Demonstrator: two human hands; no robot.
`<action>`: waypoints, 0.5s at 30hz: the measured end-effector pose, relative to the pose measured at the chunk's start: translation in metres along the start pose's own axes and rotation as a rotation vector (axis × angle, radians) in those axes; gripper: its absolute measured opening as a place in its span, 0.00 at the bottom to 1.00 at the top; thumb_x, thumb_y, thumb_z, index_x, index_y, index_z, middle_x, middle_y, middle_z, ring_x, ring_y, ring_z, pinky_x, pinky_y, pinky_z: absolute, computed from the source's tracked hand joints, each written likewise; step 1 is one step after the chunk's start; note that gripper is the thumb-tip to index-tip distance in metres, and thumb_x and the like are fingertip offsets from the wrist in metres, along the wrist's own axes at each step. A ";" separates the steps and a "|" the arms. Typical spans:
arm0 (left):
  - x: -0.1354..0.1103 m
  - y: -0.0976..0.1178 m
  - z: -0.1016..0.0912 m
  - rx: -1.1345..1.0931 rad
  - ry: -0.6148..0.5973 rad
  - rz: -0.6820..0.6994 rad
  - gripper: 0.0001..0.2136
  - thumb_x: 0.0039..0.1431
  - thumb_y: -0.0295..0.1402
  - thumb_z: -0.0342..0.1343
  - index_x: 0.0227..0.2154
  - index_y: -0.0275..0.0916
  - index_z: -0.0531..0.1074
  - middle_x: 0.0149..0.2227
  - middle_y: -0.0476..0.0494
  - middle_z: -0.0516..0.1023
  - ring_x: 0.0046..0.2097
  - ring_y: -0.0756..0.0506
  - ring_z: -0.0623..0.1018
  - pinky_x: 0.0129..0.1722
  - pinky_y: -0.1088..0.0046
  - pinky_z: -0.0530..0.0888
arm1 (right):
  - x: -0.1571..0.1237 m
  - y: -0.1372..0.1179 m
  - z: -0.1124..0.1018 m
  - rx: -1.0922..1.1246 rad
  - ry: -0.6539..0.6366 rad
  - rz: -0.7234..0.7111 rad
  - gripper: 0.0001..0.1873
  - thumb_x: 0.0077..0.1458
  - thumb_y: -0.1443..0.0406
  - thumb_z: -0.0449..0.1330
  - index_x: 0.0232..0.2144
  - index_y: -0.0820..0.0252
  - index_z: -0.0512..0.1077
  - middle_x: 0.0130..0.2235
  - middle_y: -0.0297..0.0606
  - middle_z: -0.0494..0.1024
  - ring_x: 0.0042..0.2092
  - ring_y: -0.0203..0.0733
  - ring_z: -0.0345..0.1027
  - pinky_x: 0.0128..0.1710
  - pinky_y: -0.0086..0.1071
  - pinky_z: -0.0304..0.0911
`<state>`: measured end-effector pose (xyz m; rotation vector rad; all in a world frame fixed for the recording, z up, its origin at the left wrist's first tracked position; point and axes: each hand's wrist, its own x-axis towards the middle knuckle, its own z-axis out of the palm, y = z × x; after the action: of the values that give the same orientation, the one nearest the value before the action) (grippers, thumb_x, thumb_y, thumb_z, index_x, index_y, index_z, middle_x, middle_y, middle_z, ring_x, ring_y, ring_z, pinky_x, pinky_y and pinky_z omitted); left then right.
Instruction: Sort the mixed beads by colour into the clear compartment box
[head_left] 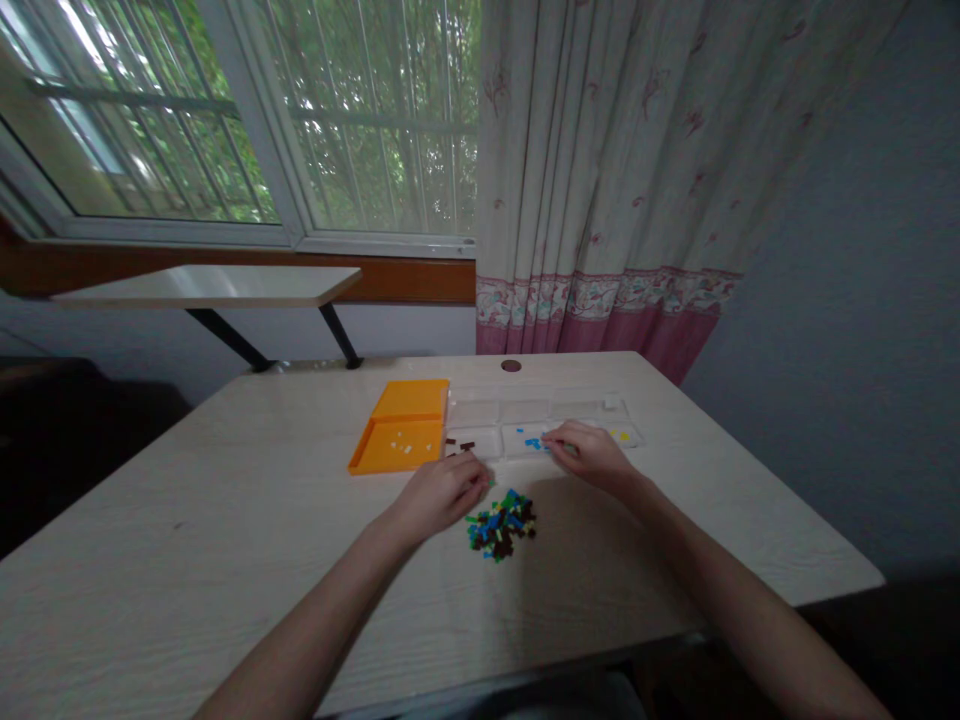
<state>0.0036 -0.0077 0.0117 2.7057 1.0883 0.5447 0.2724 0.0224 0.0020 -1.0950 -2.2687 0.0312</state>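
A pile of small building bricks [501,522], blue, green, dark brown and some tan, lies loose on the table. Just above its left side is my left hand [448,490], fingers curled together, with a speck of green by the fingertips. My right hand [589,452] is pinched at a compartment of the clear plastic tray [517,460], right beside several blue bricks [534,442]. Whatever either hand holds is too small to make out. Brown bricks [466,446] lie in the tray's left compartment, and yellow bricks [622,436] in the right one, partly behind my right hand.
Left of the clear tray lies an open orange case [409,400] with several whitish pieces in its near half. A raised shelf [225,285] on black legs stands at the table's back left. Behind the table [262,520] are a window and a curtain [600,200].
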 end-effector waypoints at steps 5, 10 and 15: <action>0.001 0.007 0.001 -0.049 0.121 0.020 0.08 0.59 0.32 0.45 0.32 0.37 0.68 0.30 0.45 0.70 0.32 0.50 0.70 0.30 0.79 0.65 | -0.003 -0.046 0.027 0.061 -0.066 -0.112 0.07 0.52 0.64 0.57 0.35 0.57 0.73 0.31 0.35 0.77 0.32 0.34 0.69 0.32 0.24 0.61; 0.003 0.009 0.004 -0.066 0.112 0.041 0.07 0.59 0.31 0.46 0.32 0.37 0.69 0.29 0.46 0.71 0.31 0.51 0.71 0.30 0.79 0.66 | -0.003 -0.058 0.029 0.072 -0.090 -0.087 0.07 0.53 0.64 0.57 0.34 0.56 0.73 0.31 0.34 0.76 0.31 0.34 0.69 0.32 0.24 0.61; 0.003 0.010 0.007 -0.077 0.097 0.041 0.08 0.59 0.31 0.46 0.33 0.38 0.69 0.30 0.46 0.72 0.32 0.50 0.71 0.31 0.78 0.66 | -0.003 -0.057 0.029 0.067 -0.099 -0.118 0.05 0.52 0.65 0.57 0.32 0.57 0.73 0.30 0.34 0.77 0.30 0.34 0.69 0.31 0.24 0.60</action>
<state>0.0151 -0.0126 0.0088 2.6648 1.0142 0.7160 0.2185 -0.0108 -0.0076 -0.9420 -2.3985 0.1151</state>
